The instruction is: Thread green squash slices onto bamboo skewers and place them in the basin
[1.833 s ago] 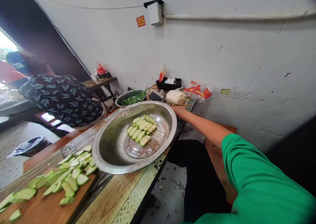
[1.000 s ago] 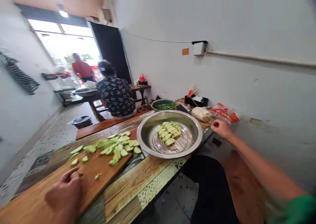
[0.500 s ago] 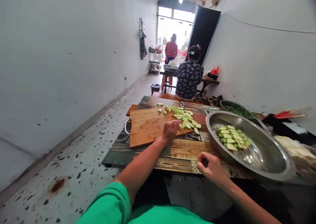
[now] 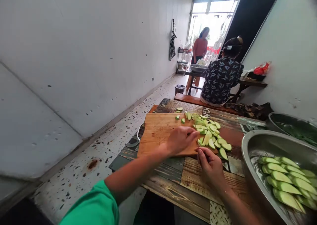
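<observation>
A thin wooden skewer runs between my two hands over the front right of the cutting board. Its upper end is pinched in the fingers of my left hand. Lower down, my right hand closes on the same skewer with thumb and fingertips. Whether a slice sits on it is hidden by my fingers. Just beyond lies a loose heap of green-edged zucchini slices, partly on the board and partly on the table. Skewered zucchini slices rest in a large metal basin at right.
Behind the basin stands a second metal bowl with greens. The patchwork wooden table has its edge close to my body. A seated person faces away on a bench ahead; another person stands farther back by a basin.
My right hand has come up from the table's front edge to the skewer in my left hand. The view has turned left, and the standing person has turned sideways.
</observation>
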`<state>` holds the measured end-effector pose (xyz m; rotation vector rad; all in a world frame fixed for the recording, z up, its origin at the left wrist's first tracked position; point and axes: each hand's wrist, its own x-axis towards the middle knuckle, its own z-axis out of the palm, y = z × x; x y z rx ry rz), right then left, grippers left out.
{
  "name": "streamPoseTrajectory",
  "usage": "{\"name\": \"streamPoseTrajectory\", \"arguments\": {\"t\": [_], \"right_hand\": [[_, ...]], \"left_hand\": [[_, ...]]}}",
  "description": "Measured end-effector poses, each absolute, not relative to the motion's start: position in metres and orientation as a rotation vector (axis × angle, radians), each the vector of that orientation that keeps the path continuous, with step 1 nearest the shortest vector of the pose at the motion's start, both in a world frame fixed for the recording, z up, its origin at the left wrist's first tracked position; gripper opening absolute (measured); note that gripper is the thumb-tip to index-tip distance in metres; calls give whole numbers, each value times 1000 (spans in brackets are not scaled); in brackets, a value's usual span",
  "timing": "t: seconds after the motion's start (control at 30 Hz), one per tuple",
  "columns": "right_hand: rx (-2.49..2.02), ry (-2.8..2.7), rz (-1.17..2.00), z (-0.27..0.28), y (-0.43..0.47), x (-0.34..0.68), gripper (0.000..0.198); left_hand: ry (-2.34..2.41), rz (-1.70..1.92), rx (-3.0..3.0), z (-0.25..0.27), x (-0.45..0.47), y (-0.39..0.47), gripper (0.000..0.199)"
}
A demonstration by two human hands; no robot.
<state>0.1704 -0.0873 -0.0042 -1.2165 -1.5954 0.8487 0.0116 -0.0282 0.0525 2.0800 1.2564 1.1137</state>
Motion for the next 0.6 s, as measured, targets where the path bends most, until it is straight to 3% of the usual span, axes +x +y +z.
{"name": "streamPoseTrajectory", "arguments": {"t": [0.13,0.27,0.43,0.6], "right_hand": [[-1269,-1509,822,-16,-96,170,36],[-1279,-1490,763,-19,-98,167,37],[-1247,-1514,755,-26,-93,165,35],[-1217,-1542,754,-29,-96,164,29]], "left_hand": [[1645,875,2276,70,-26,47,28],[1910,484,2237,60,-39,125,38],[1965,196,2217,38,-32,171,39],[1863,-34,2332,29,-30,192,24]]}}
